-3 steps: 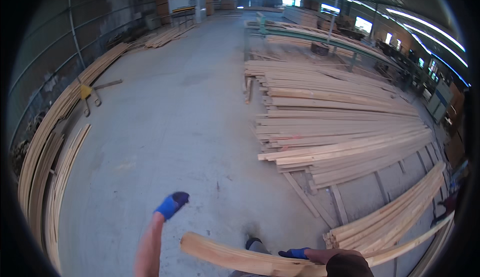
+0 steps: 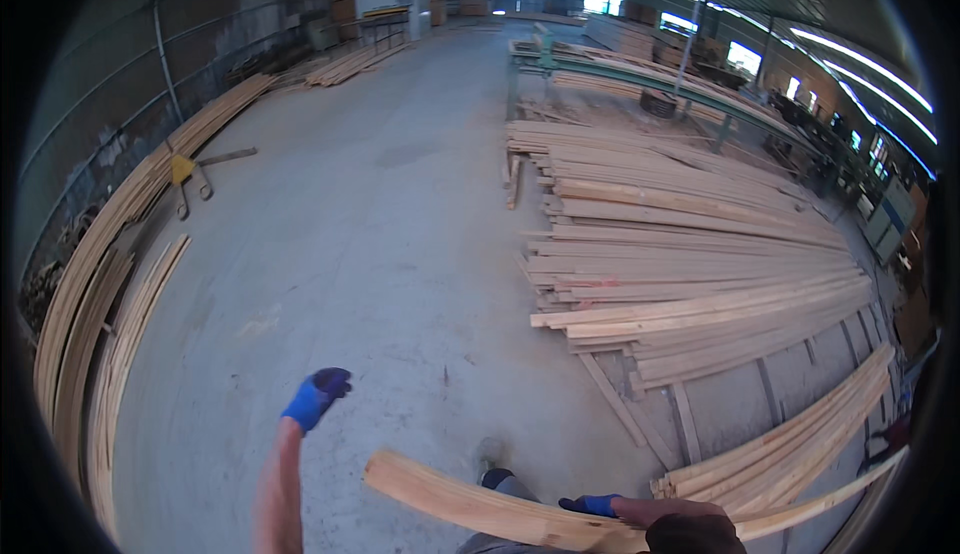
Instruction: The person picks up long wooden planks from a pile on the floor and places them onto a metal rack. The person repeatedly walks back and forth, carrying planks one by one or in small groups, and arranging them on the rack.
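Observation:
A long pale wooden board (image 2: 470, 499) runs from the lower middle out to the right edge, held in front of my body. My right hand (image 2: 592, 505), in a blue glove with dark fingers, grips its far edge, though part of the grip is hidden. My left hand (image 2: 318, 397), gloved the same way, is up over the floor to the left of the board's end and apart from it. Its fingers are loosely bent, slightly blurred, with nothing in them. A dark rounded shape covers part of my right forearm.
A wide stack of boards (image 2: 690, 244) lies to the right on strips. Nearer is a smaller board bundle (image 2: 790, 444). At the right edge a dark red glove shows beside the board's far end. Long boards (image 2: 120, 224) and a yellow pallet jack (image 2: 183, 169) line the left wall.
My left hand has swung a little to the left and up. The whole view has shifted slightly; my right hand keeps its place on the board.

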`<state>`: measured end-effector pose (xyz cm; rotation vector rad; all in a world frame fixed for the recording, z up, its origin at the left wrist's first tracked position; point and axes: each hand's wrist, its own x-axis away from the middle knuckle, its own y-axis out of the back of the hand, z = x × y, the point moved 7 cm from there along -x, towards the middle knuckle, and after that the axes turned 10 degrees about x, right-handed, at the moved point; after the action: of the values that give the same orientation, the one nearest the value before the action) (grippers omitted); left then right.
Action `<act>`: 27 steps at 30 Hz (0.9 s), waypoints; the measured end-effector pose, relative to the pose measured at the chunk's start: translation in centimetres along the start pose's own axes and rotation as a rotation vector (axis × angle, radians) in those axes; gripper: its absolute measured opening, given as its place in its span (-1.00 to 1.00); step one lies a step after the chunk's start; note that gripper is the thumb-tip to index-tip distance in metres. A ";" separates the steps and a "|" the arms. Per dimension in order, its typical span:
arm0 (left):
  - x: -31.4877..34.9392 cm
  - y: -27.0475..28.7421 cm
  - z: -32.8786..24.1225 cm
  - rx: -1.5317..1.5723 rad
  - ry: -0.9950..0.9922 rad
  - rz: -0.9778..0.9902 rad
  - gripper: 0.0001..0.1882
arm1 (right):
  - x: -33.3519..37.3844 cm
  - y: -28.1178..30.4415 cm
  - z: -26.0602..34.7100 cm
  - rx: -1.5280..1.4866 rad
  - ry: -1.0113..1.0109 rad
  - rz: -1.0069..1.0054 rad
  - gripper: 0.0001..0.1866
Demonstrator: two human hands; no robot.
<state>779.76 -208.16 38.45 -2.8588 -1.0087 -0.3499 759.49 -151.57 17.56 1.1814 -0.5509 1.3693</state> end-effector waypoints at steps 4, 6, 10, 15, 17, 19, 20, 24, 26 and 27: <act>3.6 19.2 4.6 0.046 0.086 -0.449 -0.65 | -5.1 8.1 7.7 0.068 0.026 0.012 -0.50; 9.5 27.5 12.8 0.062 0.240 -0.680 -0.68 | -7.4 11.3 11.5 0.087 0.017 0.042 -0.50; 27.8 31.0 30.5 0.211 0.731 -1.077 -0.57 | -12.7 18.0 20.6 0.154 0.019 0.071 -0.50; 31.2 19.5 29.1 0.951 1.039 -0.900 -0.71 | -19.0 24.1 31.4 0.149 -0.045 0.035 -0.50; 26.6 21.3 29.9 1.091 1.058 -0.897 -0.67 | -22.0 26.4 36.1 0.157 -0.057 0.033 -0.50; 18.3 28.3 30.8 1.102 1.002 -0.849 -0.62 | -24.8 28.9 40.6 0.142 -0.068 0.010 -0.50; 14.2 33.7 31.6 0.959 0.917 -0.844 -0.67 | -26.2 29.9 43.7 0.150 -0.059 0.018 -0.50; -12.3 55.2 23.3 0.448 0.486 -0.983 -0.65 | -32.1 35.5 54.7 0.156 -0.029 0.018 -0.50; -27.3 61.5 11.3 0.227 0.246 -0.854 -0.67 | -35.8 38.2 59.8 0.145 -0.020 0.008 -0.50; -33.8 62.4 5.0 0.196 0.143 -0.811 -0.63 | -37.7 40.0 62.1 0.146 -0.023 -0.007 -0.50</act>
<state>794.38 -276.47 24.80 -2.0922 -1.9929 -0.4583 734.74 -230.66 20.66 1.3170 -0.4683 1.4100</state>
